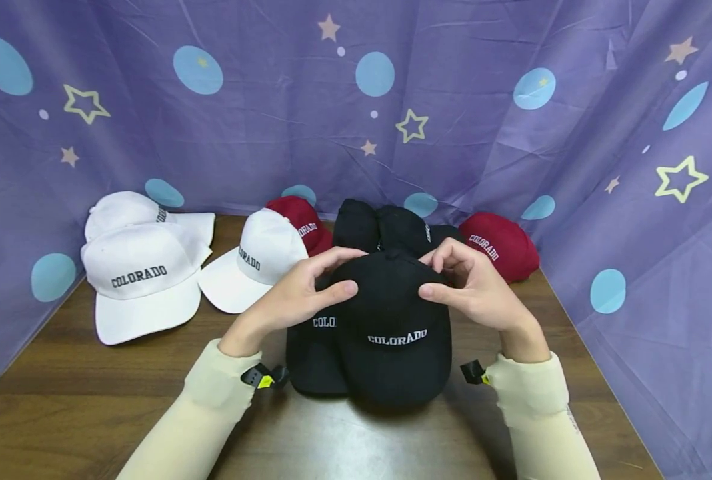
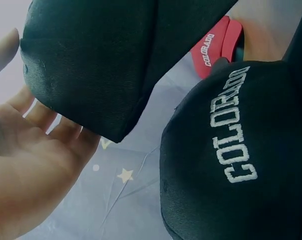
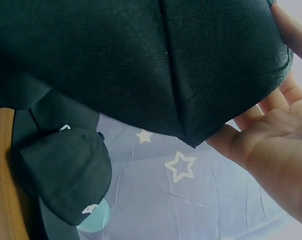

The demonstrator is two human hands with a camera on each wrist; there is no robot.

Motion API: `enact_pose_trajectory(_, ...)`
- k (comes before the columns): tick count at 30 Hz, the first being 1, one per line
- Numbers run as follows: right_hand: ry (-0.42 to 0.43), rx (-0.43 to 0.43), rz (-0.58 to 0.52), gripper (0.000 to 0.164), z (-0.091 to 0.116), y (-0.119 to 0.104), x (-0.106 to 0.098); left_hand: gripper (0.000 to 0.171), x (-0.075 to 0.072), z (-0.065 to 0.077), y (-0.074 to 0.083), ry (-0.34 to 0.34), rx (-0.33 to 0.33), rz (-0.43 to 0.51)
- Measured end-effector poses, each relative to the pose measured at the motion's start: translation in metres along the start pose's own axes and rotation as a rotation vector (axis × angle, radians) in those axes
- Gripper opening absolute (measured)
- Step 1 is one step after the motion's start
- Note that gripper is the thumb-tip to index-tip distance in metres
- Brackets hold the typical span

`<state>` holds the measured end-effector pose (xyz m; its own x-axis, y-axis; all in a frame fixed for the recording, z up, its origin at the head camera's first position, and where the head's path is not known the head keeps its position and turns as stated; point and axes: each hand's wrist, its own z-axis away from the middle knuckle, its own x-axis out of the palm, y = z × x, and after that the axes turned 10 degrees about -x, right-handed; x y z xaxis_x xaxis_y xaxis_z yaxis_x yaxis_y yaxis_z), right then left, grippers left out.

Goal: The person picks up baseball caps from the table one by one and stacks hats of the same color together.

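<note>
A black baseball cap (image 1: 395,313) with white COLORADO lettering hangs over the front middle of the table, its brim toward me. My left hand (image 1: 299,293) grips one side of the crown, thumb in front and fingers behind. On the opposite side my right hand (image 1: 479,287) holds the crown in the same way. Another black cap (image 1: 311,360) is partly covered by the held one, to its left. In the left wrist view, the held cap (image 2: 85,65) lies against my fingers, and in the right wrist view the crown (image 3: 221,55) meets my right thumb and fingers.
Several black caps (image 1: 356,223) stand at the back middle. One red cap (image 1: 500,247) is at the back right; another red cap (image 1: 299,217) is partly behind a white cap (image 1: 272,247). Two more white caps (image 1: 140,260) overlap at the left. A purple curtain (image 1: 296,133) borders the wooden table (image 1: 62,413).
</note>
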<state>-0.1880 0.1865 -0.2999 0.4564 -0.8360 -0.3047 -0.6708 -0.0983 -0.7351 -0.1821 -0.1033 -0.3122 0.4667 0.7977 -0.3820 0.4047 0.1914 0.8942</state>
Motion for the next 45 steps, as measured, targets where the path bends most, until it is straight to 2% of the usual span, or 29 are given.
enact_pose_trajectory(7,-0.012,0.027,0.026,0.028,-0.001,0.004,0.004,0.037,-0.001,0.0,-0.002,-0.054,-0.004,0.072)
enact_pose_trajectory(16,-0.063,0.046,0.021,0.028,-0.003,0.01,0.006,0.029,-0.003,-0.002,-0.005,-0.063,-0.007,0.196)
enact_pose_trajectory(22,-0.107,0.08,0.017,0.026,-0.001,0.019,0.004,0.029,-0.007,-0.005,-0.025,-0.092,-0.012,0.232)
enact_pose_trajectory(27,-0.136,0.133,-0.027,0.029,0.005,0.036,-0.003,0.03,-0.01,-0.003,-0.029,-0.12,-0.023,0.257)
enact_pose_trajectory(31,-0.145,0.096,-0.107,0.033,0.008,0.045,-0.008,0.029,-0.013,-0.001,-0.029,-0.112,-0.027,0.266)
enact_pose_trajectory(36,-0.103,0.043,-0.131,0.036,0.01,0.052,-0.009,0.03,-0.019,0.002,-0.03,-0.107,-0.056,0.276)
enact_pose_trajectory(41,-0.027,0.077,-0.134,0.023,0.01,0.058,-0.003,0.032,-0.025,0.004,-0.034,-0.135,-0.088,0.237)
enact_pose_trajectory(45,0.034,0.08,-0.165,0.019,0.009,0.062,0.002,0.041,-0.031,0.005,-0.036,-0.19,-0.086,0.233)
